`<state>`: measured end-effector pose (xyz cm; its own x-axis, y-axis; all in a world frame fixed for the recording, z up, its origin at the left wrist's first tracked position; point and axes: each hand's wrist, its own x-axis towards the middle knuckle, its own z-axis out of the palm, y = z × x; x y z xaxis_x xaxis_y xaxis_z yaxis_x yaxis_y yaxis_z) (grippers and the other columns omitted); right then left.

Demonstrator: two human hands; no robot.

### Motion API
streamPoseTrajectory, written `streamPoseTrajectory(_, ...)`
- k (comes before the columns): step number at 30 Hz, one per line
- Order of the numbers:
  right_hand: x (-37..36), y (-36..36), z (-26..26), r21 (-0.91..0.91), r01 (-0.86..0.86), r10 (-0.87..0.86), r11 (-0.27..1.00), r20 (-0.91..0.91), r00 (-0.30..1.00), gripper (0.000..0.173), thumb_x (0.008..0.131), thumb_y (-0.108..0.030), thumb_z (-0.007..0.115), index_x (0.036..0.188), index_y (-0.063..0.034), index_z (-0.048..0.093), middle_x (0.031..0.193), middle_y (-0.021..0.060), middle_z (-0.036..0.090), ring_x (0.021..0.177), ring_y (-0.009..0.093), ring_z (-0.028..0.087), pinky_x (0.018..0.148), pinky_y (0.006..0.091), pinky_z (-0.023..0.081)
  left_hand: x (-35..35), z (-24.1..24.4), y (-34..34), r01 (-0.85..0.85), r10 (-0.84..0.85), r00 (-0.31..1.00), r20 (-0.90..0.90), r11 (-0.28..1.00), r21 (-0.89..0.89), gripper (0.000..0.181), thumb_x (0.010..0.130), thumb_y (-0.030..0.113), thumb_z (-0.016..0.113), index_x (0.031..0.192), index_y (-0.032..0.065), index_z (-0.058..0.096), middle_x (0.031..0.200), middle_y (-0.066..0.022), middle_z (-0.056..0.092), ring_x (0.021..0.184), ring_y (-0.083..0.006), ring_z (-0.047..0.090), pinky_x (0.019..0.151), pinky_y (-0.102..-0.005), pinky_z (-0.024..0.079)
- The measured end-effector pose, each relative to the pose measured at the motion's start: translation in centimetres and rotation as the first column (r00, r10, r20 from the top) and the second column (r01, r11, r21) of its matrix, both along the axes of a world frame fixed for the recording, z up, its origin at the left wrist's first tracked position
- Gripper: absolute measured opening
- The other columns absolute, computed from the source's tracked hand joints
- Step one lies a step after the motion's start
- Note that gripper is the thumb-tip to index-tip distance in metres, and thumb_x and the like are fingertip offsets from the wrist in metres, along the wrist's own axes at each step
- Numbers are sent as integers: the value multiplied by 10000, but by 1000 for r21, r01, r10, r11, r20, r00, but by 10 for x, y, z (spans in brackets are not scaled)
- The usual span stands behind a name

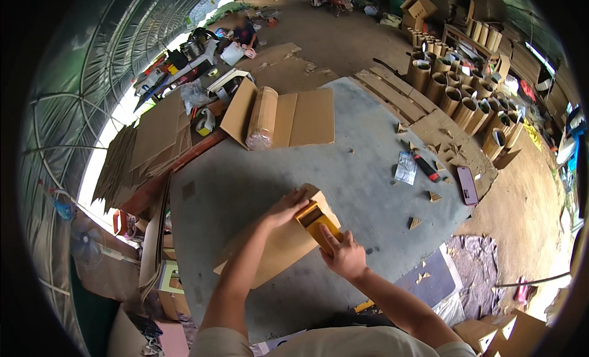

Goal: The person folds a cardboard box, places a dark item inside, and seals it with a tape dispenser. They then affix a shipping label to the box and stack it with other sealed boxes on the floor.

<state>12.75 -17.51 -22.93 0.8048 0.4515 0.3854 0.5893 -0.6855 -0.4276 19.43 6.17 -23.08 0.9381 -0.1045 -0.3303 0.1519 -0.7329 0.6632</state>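
Observation:
A folded cardboard sheet [285,251] lies on the grey tabletop [221,182] before me. My right hand [345,255] grips a yellow tool [322,230], possibly a hand-held stapler or tape dispenser, that rests on the far right end of the cardboard. Against the far end of that cardboard lies my left hand [287,209], its fingers spread beside the tool's tip. Farther back, a wrapped roll [263,115] sits on an opened cardboard piece [313,117].
Right on the table are a red-and-black utility knife [427,168], a plastic packet [406,168] and a phone [467,185]. Cardboard tubes [451,99] stand beyond. Stacked cardboard sheets [156,136] lie left. A person [244,34] is at the far left back.

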Motion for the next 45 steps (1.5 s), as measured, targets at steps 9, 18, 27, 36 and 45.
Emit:
streamPoseTrajectory(9, -51, -129, -4, 5, -158, 158, 987, -67, 985, 673, 652, -253, 710, 1283, -297, 480, 775, 114, 486, 583, 234, 571, 476, 332, 504, -91, -11, -120, -89, 57, 987, 148, 972, 218, 619, 905, 481, 403, 1373, 86, 313, 1396, -207, 304, 1254, -358, 347, 1036, -382, 304)
streamPoseTrajectory(18, -39, -138, -33, 69, -287, 293, 955, -97, 951, 734, 677, -343, 717, 1337, -290, 400, 803, 126, 471, 603, 246, 559, 511, 334, 498, -80, 1, -150, -429, 450, 891, 50, 803, 414, 748, 787, 677, 424, 1154, 28, 486, 1006, -220, 612, 975, -362, 576, 808, -431, 461)
streamPoseTrajectory(27, -41, -153, -61, 42, -317, 320, 947, -82, 944, 721, 682, -347, 716, 1335, -287, 417, 768, 105, 453, 598, 224, 557, 521, 329, 511, -86, -4, -165, -546, 297, 831, 470, 599, 586, 629, 762, 619, 535, 931, 19, 622, 839, -169, 656, 757, -332, 642, 684, -408, 508)
streamPoseTrajectory(36, -36, -154, -56, -23, -269, 259, 963, -199, 945, 705, 690, -320, 713, 1328, -293, 414, 781, 106, 455, 594, 232, 552, 478, 332, 495, -46, 16, -120, -473, 388, 876, 286, 583, 660, 726, 744, 701, 464, 760, -5, 629, 742, -208, 632, 738, -375, 619, 673, -440, 488)
streamPoseTrajectory(45, -45, -131, -42, -48, -184, 174, 982, -163, 971, 704, 672, -308, 721, 1316, -299, 436, 777, 98, 439, 580, 214, 539, 482, 318, 497, 6, 18, -7, -442, 450, 889, 86, 793, 419, 828, 727, 763, 405, 770, -33, 630, 777, -218, 632, 781, -352, 617, 690, -411, 467)
